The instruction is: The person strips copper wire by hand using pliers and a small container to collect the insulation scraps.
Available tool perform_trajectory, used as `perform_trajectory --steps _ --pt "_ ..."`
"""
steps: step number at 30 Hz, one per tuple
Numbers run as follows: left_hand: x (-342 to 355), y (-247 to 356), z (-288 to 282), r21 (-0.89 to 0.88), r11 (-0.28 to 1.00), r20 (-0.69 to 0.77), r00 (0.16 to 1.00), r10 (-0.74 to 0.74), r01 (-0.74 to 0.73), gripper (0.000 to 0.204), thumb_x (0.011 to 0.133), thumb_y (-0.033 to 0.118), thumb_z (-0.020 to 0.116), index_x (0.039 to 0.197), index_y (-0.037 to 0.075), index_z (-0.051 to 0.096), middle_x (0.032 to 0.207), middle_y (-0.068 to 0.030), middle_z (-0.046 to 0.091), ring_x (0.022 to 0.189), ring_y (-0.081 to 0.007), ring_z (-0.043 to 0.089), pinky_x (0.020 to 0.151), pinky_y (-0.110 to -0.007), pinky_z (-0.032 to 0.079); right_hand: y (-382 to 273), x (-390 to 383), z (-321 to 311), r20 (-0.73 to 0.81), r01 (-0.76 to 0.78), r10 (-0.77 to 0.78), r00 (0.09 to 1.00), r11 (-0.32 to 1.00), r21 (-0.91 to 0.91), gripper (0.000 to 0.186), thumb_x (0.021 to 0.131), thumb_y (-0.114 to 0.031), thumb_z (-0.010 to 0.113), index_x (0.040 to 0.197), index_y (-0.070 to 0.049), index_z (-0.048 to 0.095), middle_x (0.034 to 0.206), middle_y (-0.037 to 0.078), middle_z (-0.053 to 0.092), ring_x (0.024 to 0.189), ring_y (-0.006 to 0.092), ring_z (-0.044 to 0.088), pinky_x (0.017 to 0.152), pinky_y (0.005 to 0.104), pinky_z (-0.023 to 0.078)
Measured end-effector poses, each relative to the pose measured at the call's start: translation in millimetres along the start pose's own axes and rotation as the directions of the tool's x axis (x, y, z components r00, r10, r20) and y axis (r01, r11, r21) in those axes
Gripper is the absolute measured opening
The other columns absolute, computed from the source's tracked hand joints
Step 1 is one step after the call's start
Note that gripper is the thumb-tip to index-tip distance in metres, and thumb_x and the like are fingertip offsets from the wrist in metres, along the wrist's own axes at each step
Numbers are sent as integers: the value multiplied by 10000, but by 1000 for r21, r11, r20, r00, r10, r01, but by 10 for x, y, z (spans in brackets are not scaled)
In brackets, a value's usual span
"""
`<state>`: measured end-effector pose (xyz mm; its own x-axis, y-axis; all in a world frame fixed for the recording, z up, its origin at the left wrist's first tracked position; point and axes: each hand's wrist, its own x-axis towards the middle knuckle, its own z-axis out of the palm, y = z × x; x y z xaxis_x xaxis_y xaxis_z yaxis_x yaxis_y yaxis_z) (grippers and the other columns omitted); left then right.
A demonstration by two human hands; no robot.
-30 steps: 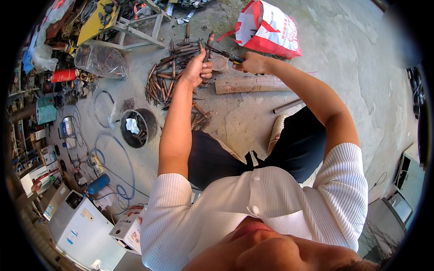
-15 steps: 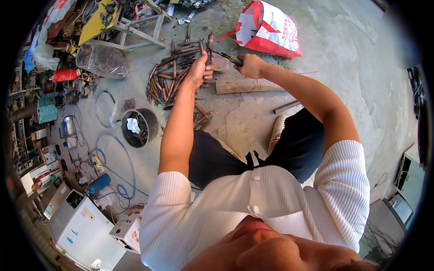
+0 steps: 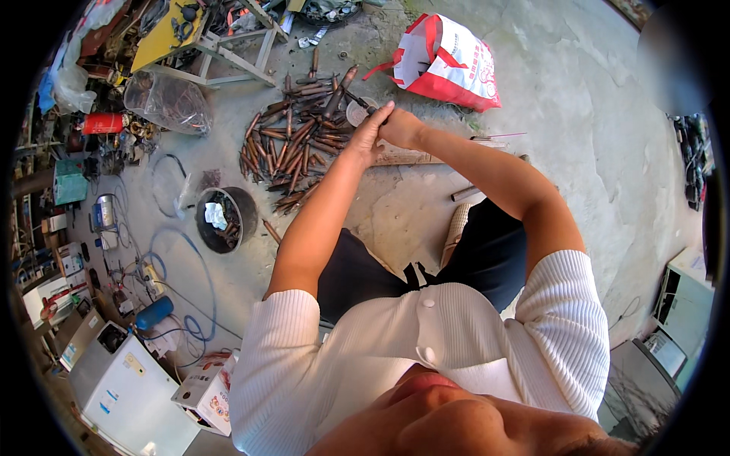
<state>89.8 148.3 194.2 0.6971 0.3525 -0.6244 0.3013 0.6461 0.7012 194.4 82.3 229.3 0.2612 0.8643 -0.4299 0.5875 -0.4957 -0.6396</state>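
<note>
My left hand (image 3: 368, 140) and my right hand (image 3: 401, 128) are pressed together above the floor, both closed round the handles of pliers (image 3: 366, 105). Most of the handles is hidden by my fingers. The dark end of the pliers reaches to a thick brown, copper-coloured rod (image 3: 339, 93), which tilts up at the edge of a pile; I cannot tell how firmly the jaws grip it. Many similar brown rods (image 3: 285, 147) lie heaped left of my hands. A pale round piece (image 3: 357, 114) sits just behind the pliers.
A wooden board (image 3: 407, 155) lies under my forearms, with a metal pipe (image 3: 465, 193) nearer me. Beyond stands a red and white bag (image 3: 456, 64). At left are a black bucket (image 3: 245, 213) with scraps, a clear plastic bag (image 3: 167, 102), and blue hose (image 3: 209, 270) on the floor.
My left hand has let go of the thick rod and moved right onto the plier handles beside my right hand. The rod has shifted slightly left and down.
</note>
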Motion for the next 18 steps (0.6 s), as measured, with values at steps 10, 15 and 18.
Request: perform_trajectory --steps 10,15,18 --pt "49 8 39 8 985 -187 967 171 -173 554 714 480 706 1058 57 605 1046 -63 588 973 -172 532 894 -296 375 105 -190 101 -18 -171 192 981 912 373 504 680 -315 685 1047 25 621 977 188 658 934 278 630 812 352 465" --pt "52 -55 46 25 987 -73 985 157 -156 444 736 437 705 972 73 610 894 -11 569 831 -129 509 765 -294 408 300 -134 321 -107 -112 163 981 919 377 539 682 -376 674 1035 27 624 1010 233 649 949 341 632 835 387 467" --pt "234 -206 -66 -30 993 -43 993 110 -112 405 749 416 734 951 88 610 928 -26 580 849 -135 537 742 -298 427 193 -194 265 -70 -119 153 986 929 351 555 705 -371 642 1091 26 595 1041 255 636 972 380 618 850 407 467"
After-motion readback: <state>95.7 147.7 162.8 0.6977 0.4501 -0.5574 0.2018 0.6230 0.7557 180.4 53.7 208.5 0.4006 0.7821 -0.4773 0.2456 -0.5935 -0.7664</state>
